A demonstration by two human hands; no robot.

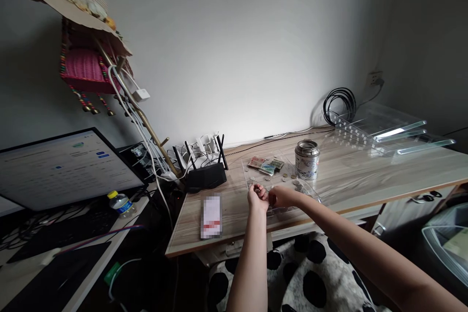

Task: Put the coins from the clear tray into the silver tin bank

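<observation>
My left hand [258, 197] is turned palm up over the front of a clear plastic tray [245, 170], its fingers curled in. Whatever lies in that palm is too small to make out. Right beside it, my right hand [282, 197] is closed with the fingers pointing down and inward; its fingertips are mostly hidden. Loose coins [284, 175] are scattered in the tray around both hands. Behind them lie creased banknotes [268, 165], reddish and green-blue. A patterned metal tin [307, 161] with an open top stands to the right of the tray.
A phone-shaped blurred item [211, 217] lies left on the wooden desk [234, 200]. Behind it are a black router [206, 176] and white cables. Clear acrylic racks [383, 131] and coiled black cable [340, 105] occupy the right. A monitor [66, 165] and bottle [120, 203] stand far left.
</observation>
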